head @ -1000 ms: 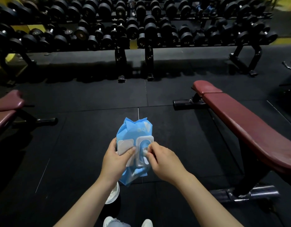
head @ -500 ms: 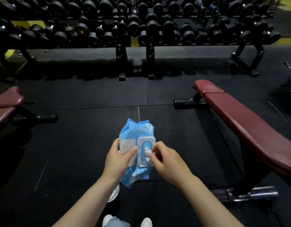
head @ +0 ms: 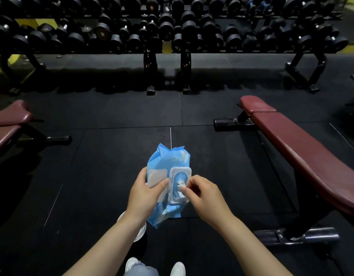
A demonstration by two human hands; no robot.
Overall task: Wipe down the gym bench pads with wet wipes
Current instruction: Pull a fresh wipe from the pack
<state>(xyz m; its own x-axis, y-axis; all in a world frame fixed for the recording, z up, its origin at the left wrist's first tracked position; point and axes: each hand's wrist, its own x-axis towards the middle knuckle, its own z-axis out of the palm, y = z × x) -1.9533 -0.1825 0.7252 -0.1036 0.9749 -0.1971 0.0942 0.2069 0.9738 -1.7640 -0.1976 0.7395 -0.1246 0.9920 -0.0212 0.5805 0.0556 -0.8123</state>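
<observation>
Here, a blue pack of wet wipes (head: 169, 160) is held up in the near middle of the scene, above the black floor (head: 112, 156), by the left hand (head: 145, 193), whose fingers are curled round its left edge with the thumb pressed on the flipped-open white lid (head: 156, 176). A white wipe (head: 181, 185) sticking out of the dispenser opening is pinched by the fingers of the right hand (head: 204, 198). A maroon bench pad (head: 303, 148) is seen to the right, another (head: 9, 120) at the far left, and a dumbbell rack (head: 172, 28) at the far side.
</observation>
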